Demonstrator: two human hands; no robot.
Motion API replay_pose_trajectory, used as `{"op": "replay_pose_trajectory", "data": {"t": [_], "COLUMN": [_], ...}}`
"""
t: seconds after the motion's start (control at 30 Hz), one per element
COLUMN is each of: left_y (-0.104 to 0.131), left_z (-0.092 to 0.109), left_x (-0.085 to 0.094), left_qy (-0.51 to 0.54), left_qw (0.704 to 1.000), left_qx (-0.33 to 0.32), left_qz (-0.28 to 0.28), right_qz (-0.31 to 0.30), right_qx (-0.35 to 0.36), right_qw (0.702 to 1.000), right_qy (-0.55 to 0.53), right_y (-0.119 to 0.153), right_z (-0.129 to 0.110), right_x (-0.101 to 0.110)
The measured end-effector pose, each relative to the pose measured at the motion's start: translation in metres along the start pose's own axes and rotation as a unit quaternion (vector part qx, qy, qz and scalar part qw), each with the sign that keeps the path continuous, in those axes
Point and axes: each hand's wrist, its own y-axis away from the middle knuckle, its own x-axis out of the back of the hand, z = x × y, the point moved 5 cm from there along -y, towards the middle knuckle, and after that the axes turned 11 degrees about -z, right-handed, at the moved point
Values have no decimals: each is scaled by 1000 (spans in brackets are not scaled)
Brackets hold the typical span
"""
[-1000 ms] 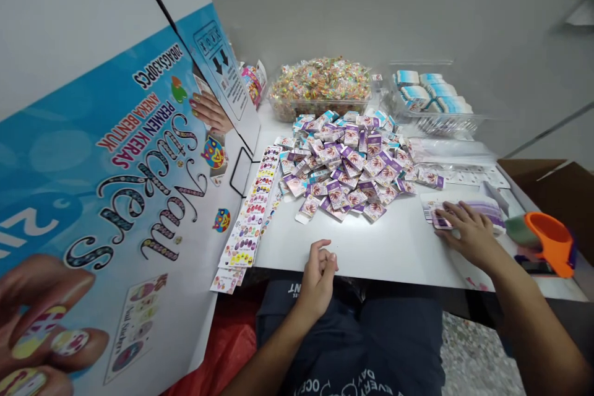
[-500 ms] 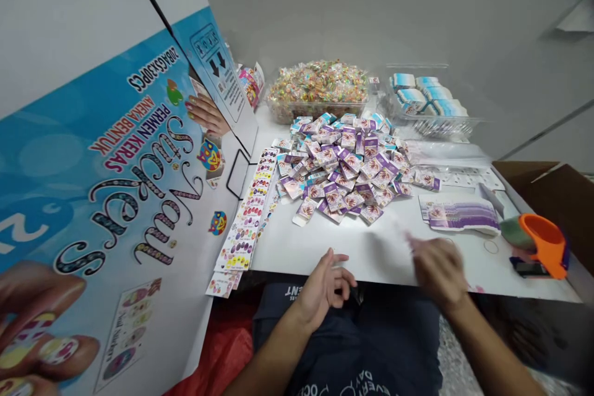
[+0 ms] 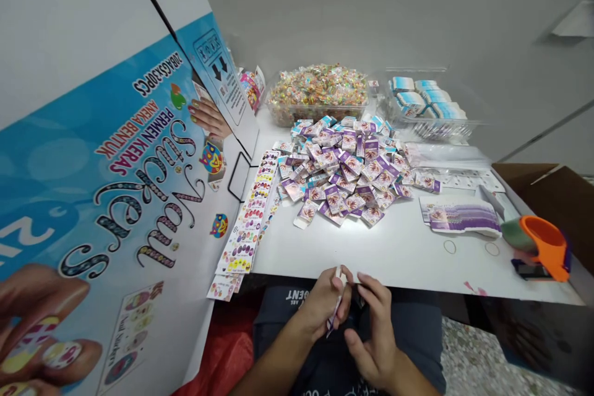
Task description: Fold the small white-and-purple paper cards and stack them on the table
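Person: one left hand [image 3: 319, 303], one right hand [image 3: 378, 331]. Held carton [image 3: 333, 317]: one. Small boxes [image 3: 352, 164]: dozens, overlapping, exact count unclear. Clear tubs [image 3: 304, 116]: two. Candies [image 3: 320, 83]: too many to count. Blue stacks [image 3: 411, 101]: several, partly hidden. Purple stack [image 3: 464, 216]: one. Rubber bands [image 3: 450, 252]: two. Tape dispenser [image 3: 550, 260]: one. Sticker sheets [image 3: 245, 229]: several, edges overlapping, not countable. Red bag [image 3: 227, 343]: one. Printed case [image 3: 130, 210]: one. Brown box [image 3: 563, 198]: one. Table [image 3: 297, 253]: one.

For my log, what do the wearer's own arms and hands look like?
The left hand and right hand are ungloved, with no watch or bracelet visible. No sleeve shows on the left forearm or right forearm. The clothing is dark with white lettering.
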Motion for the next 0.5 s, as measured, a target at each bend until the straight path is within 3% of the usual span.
{"op": "replay_pose_trajectory", "data": {"t": [0.1,0.2,0.33,0.4,0.5], "left_y": [4,4,1,-1,-2], "left_z": [-10,-15,-22,-23,-19], "left_x": [-6,-11,-21,-19,-11], "left_qy": [-21,2,95,112,97], "left_qw": [998,997,982,984,994], "left_qx": [44,52,82,68,27], "left_qz": [-38,-60,-139,-124,-38], "right_qz": [-120,-222,-264,-306,-341], "right_qx": [-65,-58,-74,-70,-70], "right_qw": [989,965,942,925,909], "right_qy": [-58,-129,-192,-215,-230], "right_y": [-18,-37,-53,-56,-58], "right_z": [7,13,18,14,9], "right_x": [2,13,22,17,10]}}
